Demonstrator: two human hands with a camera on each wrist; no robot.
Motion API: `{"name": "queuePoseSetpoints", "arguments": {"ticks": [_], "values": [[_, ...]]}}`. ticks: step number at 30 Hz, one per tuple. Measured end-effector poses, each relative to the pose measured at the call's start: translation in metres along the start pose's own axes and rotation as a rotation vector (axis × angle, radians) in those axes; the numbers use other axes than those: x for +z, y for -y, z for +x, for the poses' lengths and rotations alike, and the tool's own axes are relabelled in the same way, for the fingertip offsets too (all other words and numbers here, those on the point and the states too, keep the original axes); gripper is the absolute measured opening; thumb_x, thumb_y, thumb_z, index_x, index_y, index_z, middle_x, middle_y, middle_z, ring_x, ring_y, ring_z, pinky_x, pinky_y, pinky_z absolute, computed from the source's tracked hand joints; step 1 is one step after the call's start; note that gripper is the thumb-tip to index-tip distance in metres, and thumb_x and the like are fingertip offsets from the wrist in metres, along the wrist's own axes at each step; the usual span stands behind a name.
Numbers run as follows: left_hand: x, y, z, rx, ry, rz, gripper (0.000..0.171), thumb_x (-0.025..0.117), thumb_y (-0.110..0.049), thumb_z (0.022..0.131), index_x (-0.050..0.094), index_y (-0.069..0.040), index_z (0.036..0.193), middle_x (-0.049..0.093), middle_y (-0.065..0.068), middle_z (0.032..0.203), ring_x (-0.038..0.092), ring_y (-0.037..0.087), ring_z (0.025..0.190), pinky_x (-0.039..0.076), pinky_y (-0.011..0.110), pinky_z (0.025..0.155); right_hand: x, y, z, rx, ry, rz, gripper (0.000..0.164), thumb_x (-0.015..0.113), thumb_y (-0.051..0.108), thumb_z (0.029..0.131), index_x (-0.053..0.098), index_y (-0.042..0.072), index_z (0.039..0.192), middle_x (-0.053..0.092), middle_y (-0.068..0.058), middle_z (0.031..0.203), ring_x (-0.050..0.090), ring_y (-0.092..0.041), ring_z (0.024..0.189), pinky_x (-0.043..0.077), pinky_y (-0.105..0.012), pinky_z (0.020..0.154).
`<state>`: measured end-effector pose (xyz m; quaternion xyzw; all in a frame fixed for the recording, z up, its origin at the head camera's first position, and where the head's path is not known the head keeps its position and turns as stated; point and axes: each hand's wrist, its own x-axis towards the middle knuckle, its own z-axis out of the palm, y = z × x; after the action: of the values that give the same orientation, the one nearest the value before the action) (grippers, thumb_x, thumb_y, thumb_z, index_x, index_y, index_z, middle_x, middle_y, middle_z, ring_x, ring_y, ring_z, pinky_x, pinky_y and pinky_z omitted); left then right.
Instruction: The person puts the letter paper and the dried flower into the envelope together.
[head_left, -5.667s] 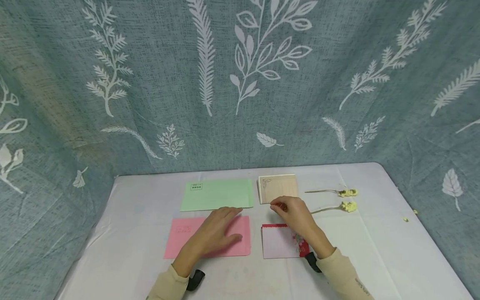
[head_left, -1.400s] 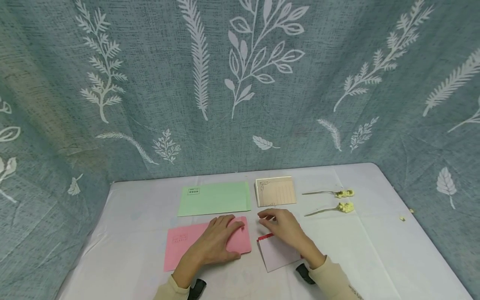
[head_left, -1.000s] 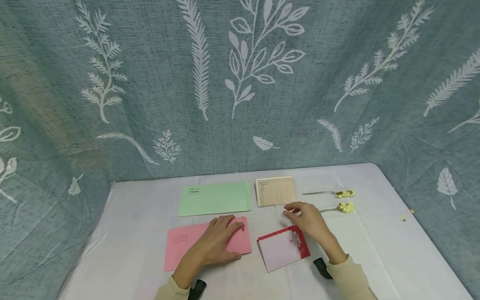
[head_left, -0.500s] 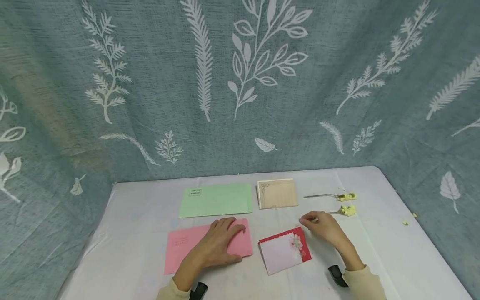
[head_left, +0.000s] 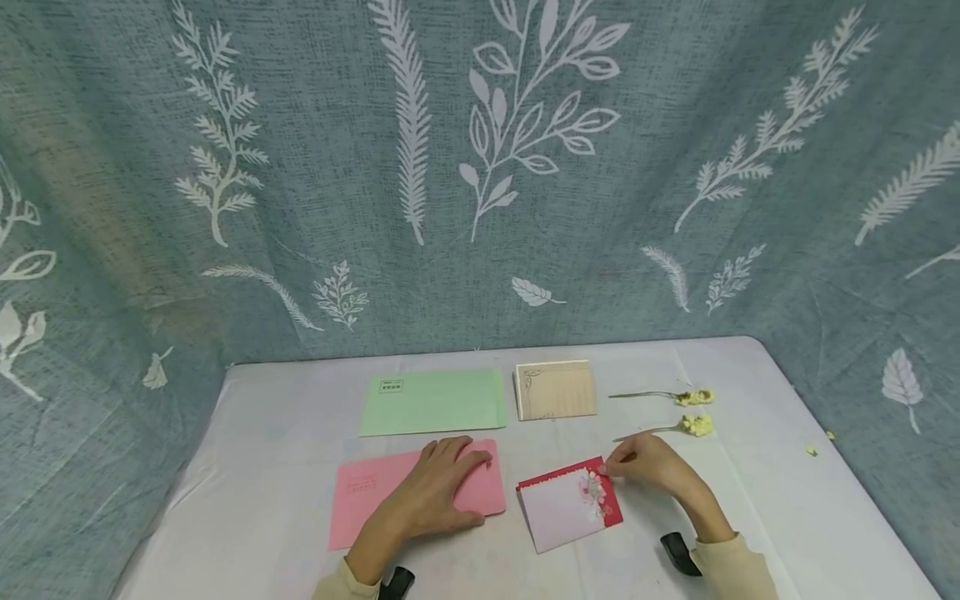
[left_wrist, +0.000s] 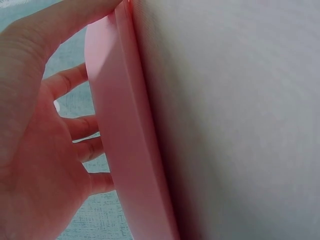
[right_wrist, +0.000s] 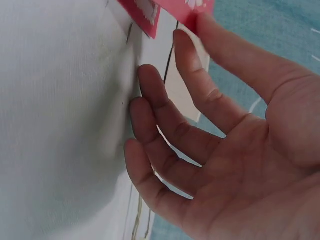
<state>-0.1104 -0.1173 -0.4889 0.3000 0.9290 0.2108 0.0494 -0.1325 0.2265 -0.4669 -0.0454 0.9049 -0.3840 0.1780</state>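
My left hand (head_left: 431, 496) spans the right part of a pink envelope (head_left: 375, 492), its thumb along the near edge and fingers over the far edge. In the left wrist view the pink envelope (left_wrist: 125, 115) looks thick at its side, with fingertips partly hidden behind it. At the top right corner of a red-bordered floral card (head_left: 558, 508), my right hand (head_left: 660, 467) pinches with thumb and index finger. The right wrist view shows the card's corner (right_wrist: 192, 12) raised above another red corner (right_wrist: 142, 17); the right hand's other fingers curl loosely beside it.
A green envelope (head_left: 435, 404) lies behind the pink one. To its right is a beige lined notepad (head_left: 555, 392). Two stems with yellow flowers (head_left: 696, 398) lie at the right, and small yellow bits (head_left: 812, 450) sit near the table's right edge. A patterned curtain (head_left: 480, 208) hangs behind.
Since about a second ago my right hand has moved right and down to the card's corner and now pinches it. Earlier, the card and pink envelope turned slightly. The left hand has stayed put lately.
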Motion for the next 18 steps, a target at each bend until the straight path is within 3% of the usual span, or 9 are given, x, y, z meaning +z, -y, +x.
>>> {"name": "queuePoseSetpoints", "arguments": {"ticks": [9, 18], "values": [[0.0009, 0.0000, 0.0009, -0.014, 0.025, 0.003, 0.072, 0.082, -0.042, 0.074, 0.054, -0.018, 0.136, 0.045, 0.015, 0.141, 0.039, 0.031, 0.133, 0.026, 0.057, 0.112, 0.0002, 0.0025, 0.0016, -0.037, 0.014, -0.005, 0.007, 0.071, 0.008, 0.087, 0.072, 0.004, 0.081, 0.063, 0.000, 0.079, 0.050, -0.016, 0.075, 0.043, -0.030, 0.064], [-0.0007, -0.0008, 0.0014, -0.021, 0.021, 0.005, 0.072, 0.081, -0.043, 0.074, 0.054, -0.018, 0.136, 0.046, 0.015, 0.140, 0.040, 0.031, 0.132, 0.027, 0.058, 0.111, -0.0012, 0.0012, 0.0048, -0.012, -0.038, 0.019, 0.008, 0.068, 0.011, 0.090, 0.068, 0.004, 0.085, 0.063, -0.002, 0.086, 0.055, -0.018, 0.082, 0.050, -0.034, 0.071]]}}
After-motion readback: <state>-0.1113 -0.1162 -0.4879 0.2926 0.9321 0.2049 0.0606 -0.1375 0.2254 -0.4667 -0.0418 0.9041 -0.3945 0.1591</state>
